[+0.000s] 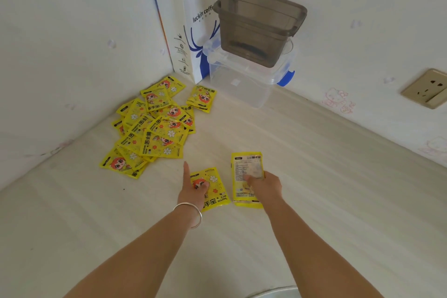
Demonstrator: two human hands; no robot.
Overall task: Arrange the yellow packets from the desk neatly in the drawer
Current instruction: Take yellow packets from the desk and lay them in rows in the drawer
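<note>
A loose pile of several yellow packets lies on the pale desk near the left wall, with one small stack a little apart behind it. My left hand holds a face-up yellow packet against the desk, thumb on its picture and forefinger stretched out straight. My right hand grips a small stack of packets turned back-side up, thumb on top. No drawer is in view.
In the far corner stands a white paper bag. Beside it a grey plastic tub sits on a clear lidded box with blue clips. A wall socket is at the right.
</note>
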